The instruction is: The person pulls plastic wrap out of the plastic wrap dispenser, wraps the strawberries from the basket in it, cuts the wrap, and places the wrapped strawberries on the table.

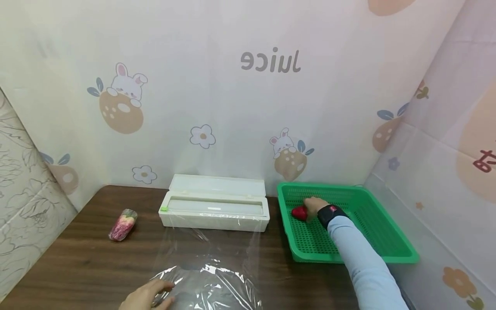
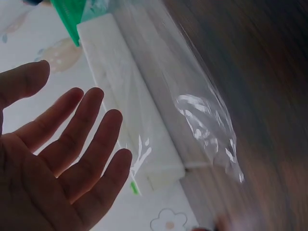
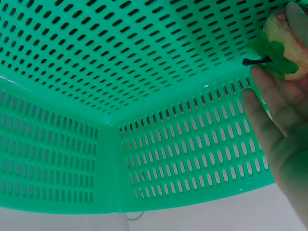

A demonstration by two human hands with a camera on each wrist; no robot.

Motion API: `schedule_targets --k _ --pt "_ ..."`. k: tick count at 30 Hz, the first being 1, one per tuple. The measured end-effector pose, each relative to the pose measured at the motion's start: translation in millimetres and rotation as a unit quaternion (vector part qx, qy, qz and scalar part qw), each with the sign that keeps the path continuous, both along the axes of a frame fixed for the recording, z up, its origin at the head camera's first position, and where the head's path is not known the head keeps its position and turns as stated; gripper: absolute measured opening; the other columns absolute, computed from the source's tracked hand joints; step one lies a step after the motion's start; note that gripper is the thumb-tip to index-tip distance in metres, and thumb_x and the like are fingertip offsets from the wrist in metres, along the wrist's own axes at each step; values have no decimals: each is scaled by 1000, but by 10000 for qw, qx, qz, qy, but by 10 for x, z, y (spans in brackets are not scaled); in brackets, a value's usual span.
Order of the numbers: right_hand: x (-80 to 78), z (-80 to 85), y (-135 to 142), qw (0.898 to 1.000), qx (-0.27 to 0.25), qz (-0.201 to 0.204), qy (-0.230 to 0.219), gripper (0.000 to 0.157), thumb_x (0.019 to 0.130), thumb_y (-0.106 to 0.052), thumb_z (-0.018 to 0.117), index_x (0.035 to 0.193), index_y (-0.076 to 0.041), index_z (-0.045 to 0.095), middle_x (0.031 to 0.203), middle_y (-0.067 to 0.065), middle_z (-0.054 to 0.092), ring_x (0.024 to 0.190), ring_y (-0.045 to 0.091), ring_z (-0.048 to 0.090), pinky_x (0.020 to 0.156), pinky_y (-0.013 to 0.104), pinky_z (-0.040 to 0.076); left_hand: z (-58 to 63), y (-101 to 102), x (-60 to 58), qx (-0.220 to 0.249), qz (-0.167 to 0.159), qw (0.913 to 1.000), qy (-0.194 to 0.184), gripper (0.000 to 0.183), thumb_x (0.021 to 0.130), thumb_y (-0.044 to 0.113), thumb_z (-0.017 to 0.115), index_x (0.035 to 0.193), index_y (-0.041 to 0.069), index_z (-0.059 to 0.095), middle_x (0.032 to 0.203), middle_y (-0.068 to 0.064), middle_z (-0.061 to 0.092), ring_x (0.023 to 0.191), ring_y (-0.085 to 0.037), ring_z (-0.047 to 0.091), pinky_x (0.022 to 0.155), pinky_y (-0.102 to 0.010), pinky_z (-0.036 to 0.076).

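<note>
Inside the green basket (image 1: pixel 391 228), my right hand (image 1: pixel 315 207) holds a red fruit (image 1: pixel 299 212). The right wrist view shows its paler, yellowish end with a green leaf and dark stem (image 3: pixel 257 61), thumb on one side and fingers on the other. My left hand (image 1: pixel 145 296) is at the near edge of the table, fingers spread beside a crinkled sheet of cling film (image 1: pixel 211 275). Its palm holds nothing in the left wrist view. The film runs back to a white cling film dispenser (image 1: pixel 215 221) with its lid raised.
A red-and-yellow piece (image 1: pixel 123 224) wrapped in clear film lies on the left of the dark wooden table (image 1: pixel 77 262). Behind the table hangs a white patterned cloth (image 1: pixel 232 107), and another covers the right side. The basket stands against the back right corner.
</note>
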State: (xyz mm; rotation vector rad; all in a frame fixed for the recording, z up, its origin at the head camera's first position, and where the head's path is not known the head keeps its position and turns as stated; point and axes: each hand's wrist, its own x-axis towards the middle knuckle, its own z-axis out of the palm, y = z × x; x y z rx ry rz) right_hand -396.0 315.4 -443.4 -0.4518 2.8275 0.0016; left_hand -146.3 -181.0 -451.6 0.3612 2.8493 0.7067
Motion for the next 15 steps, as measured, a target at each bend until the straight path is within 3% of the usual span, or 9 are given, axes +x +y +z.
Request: schedule_targets --k 3,8,11,15 --pt "27 -1 12 9999 -34 52 83 47 59 -8 83 99 0 61 84 11 60 76 24 56 64 38 47 -9 65 2 261 -25 9994 -203 30 81 40 64 102 18 63 93 6 64 83 -8 61 64 -32 47" --pt "53 -15 23 9999 -105 54 68 52 60 -9 84 105 1 60 88 12 62 77 24 57 65 37 48 -45 101 -6 422 -338 9973 -491 32 84 39 60 103 14 63 91 5 64 81 -7 60 63 -30 47" --pt "74 1 18 9999 -154 -23 66 55 60 -10 83 108 1 58 88 12 62 79 25 58 67 38 48 -51 120 -8 369 -200 9976 -551 33 83 42 61 103 16 63 91 7 63 82 -8 60 64 -32 47" --pt "103 49 19 9995 -242 -200 83 61 61 -12 83 113 2 55 92 14 61 83 28 58 71 41 48 -44 146 8 250 -49 9993 -288 32 80 43 64 101 19 64 90 8 62 81 -7 59 64 -33 46"
